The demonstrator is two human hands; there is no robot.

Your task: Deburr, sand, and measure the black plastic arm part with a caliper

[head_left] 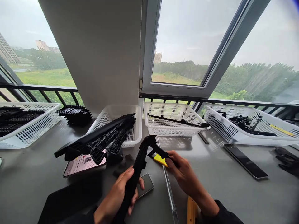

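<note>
Grey-framed glass windows (184,40) are backing a smooth grey tabletop (245,193), and a long, hooked, matte-black plastic part (138,163) is hovering above it. Left hand (121,186) is wrapping snugly round its shaft; right hand (184,171) is pinching its thin end near a yellow toothed piece (160,160). Probably they're working that end, so the next move's calling for firm support.

Place: workshop | grey worktable (210,168) | white baskets (174,132) holding black parts (18,117)
</note>
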